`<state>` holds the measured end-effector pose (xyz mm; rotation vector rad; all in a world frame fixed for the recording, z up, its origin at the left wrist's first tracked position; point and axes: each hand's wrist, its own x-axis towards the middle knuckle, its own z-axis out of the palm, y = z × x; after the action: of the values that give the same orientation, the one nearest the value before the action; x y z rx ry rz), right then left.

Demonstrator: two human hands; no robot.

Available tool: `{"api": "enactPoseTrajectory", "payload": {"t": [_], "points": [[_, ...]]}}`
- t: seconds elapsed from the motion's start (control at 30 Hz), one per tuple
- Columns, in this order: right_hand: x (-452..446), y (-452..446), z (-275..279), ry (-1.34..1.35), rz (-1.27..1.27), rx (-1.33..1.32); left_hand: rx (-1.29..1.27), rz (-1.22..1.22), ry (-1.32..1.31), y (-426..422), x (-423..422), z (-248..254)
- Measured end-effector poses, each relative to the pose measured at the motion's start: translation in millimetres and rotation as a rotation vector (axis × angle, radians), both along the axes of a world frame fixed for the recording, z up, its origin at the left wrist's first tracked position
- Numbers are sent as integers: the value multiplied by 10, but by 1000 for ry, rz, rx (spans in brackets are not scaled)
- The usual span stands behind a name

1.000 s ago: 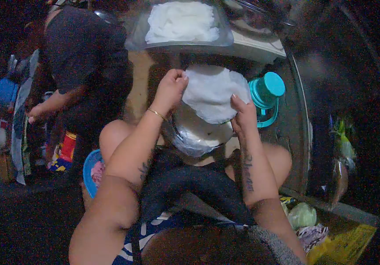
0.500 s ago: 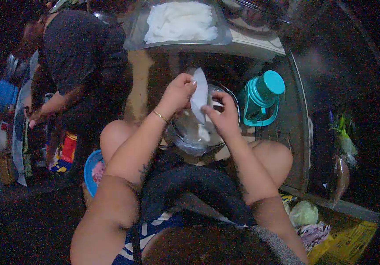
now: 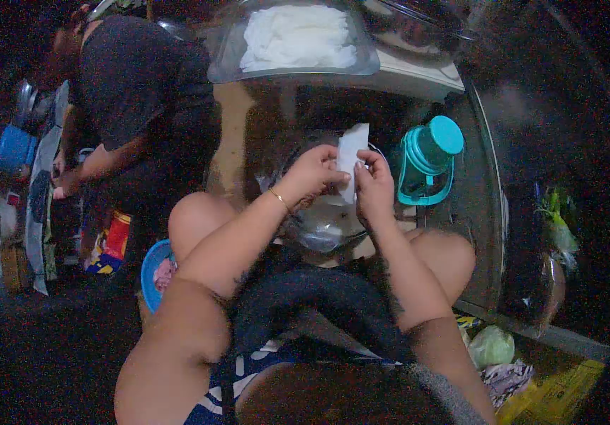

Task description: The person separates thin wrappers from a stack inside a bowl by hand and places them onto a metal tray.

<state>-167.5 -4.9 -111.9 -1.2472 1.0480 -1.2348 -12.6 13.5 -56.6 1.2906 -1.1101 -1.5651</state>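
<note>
Between my hands is a thin white folded sheet (image 3: 350, 157), held upright; what it is made of I cannot tell. My left hand (image 3: 313, 174) pinches it from the left, thumb and fingers closed at its edge. From the right, my right hand (image 3: 375, 185) grips it between thumb and fingertips. Below both hands stands a round bowl or pot (image 3: 326, 225) with clear plastic about it, its contents mostly hidden by my hands. Farther off, a clear tray (image 3: 294, 75) holds a heap of white, soft-looking layers (image 3: 298, 39).
A turquoise container (image 3: 425, 159) stands right of the bowl. At my left knee is a blue basin (image 3: 151, 280) with something pink in it. A cabbage (image 3: 492, 346) lies at lower right by yellow packaging (image 3: 553, 397). Another person (image 3: 124, 78) works at the left.
The white sheet has shifted right and turned, now looking narrower and straighter-edged. My left hand has moved right with it, and my right hand now grips nearer its upper part.
</note>
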Motion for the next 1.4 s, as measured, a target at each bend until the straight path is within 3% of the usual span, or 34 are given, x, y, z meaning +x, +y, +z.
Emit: {"api": "enactPoseTrajectory", "payload": {"t": [0.1, 0.17, 0.2, 0.23, 0.3, 0.47, 0.53, 0.63, 0.83, 0.97, 1.07, 1.17, 1.3, 1.37, 1.4], "points": [[10, -36, -11, 67, -23, -72, 71, -29, 18, 1, 5, -4], [-29, 10, 51, 80, 2, 28, 104, 12, 148, 51, -83, 109], [10, 34, 120, 203, -66, -50, 115, 52, 201, 70, -29, 172], [22, 61, 190, 321, -132, -129, 21, 42, -55, 24, -2, 149], [-34, 49, 204, 563, -259, -366, 88, 88, 87, 9, 21, 110], [-6, 77, 248, 265, -50, -145, 156, 147, 256, 14, -54, 66], [-1, 97, 235, 188, -9, -59, 100, 151, 195, 7, -58, 48], [-42, 79, 279, 319, -17, 28, 49, 145, 157, -2, -52, 29], [-151, -59, -41, 322, -36, 0, 33, 130, 116, -32, -39, -39], [-174, -61, 33, 210, -103, 154, 119, 174, 224, -59, -4, -149], [-123, -47, -67, -60, -94, 198, 162, 214, 194, 1, -71, -69], [-105, 6, 42, 314, -83, -80, 250, 131, 345, 31, -66, 46], [0, 147, 259, 352, -47, -230, 35, 171, -75, -15, -86, -144], [-25, 132, 254, 288, -25, -89, -122, 173, -245, -55, -30, -258], [-41, 119, 254, 255, -14, -19, -108, 210, -190, -46, -40, -234]]}}
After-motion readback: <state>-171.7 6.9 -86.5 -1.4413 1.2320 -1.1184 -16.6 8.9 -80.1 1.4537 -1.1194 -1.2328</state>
